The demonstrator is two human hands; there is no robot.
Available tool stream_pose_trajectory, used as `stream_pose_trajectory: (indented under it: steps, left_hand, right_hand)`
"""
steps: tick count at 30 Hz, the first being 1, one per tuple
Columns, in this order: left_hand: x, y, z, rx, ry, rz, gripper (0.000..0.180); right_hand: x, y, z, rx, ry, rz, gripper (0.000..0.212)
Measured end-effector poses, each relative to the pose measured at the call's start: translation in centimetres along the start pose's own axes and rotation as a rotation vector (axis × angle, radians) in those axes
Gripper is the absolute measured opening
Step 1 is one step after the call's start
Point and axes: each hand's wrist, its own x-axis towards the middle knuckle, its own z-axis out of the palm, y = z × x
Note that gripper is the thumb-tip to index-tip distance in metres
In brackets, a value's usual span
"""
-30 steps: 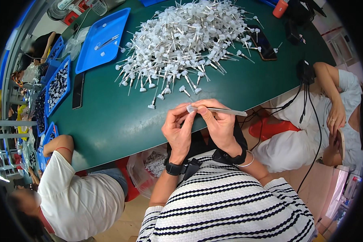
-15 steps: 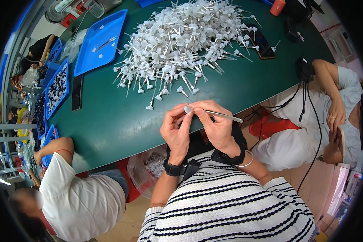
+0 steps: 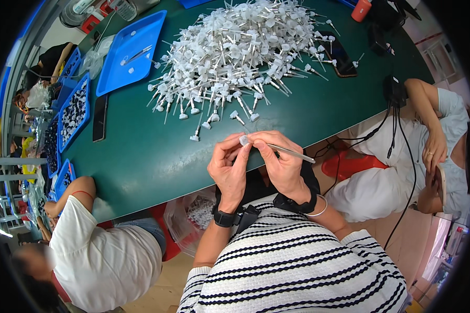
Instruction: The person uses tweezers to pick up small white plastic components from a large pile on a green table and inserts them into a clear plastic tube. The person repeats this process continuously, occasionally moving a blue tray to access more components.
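Note:
My left hand [image 3: 228, 169] and my right hand [image 3: 283, 164] meet at the near edge of the green table [image 3: 151, 167]. Between my left thumb and fingers is a small white plastic part [image 3: 244, 140]; its thin stem points away from me. My right hand grips a pair of metal tweezers [image 3: 293, 153], whose back end sticks out to the right. The tweezers' tips are hidden by my fingers at the part. Just beyond lies a big heap of similar white stemmed parts [image 3: 240, 57], with several strays along its near side.
A blue tray [image 3: 109, 78] with another pair of tweezers is at the back left, near a dark phone [image 3: 100, 120]. Another phone [image 3: 342, 60] lies right of the heap. People sit on both sides; black cables [image 3: 397, 120] hang at the right edge.
Both hands keep the same grip and place, with only tiny finger shifts. The view has moved very slightly.

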Motion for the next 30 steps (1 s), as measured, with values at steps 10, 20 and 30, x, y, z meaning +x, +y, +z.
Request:
stream_pose_trajectory:
  steps: [10, 20, 30]
  left_hand:
    - [0.0, 0.1, -0.1, -0.027, 0.001, -0.028, 0.022]
    - [-0.2, 0.3, -0.3, -0.041, -0.011, -0.044, 0.023]
    - [0.2, 0.5, -0.8, -0.071, -0.083, -0.128, 0.026]
  right_hand:
    - [-0.2, 0.2, 0.2, 0.060, 0.025, 0.087, 0.008]
    - [0.3, 0.1, 0.0, 0.096, -0.017, 0.230, 0.009]
    - [2.2, -0.5, -1.1, 0.079, -0.183, 0.156, 0.009]
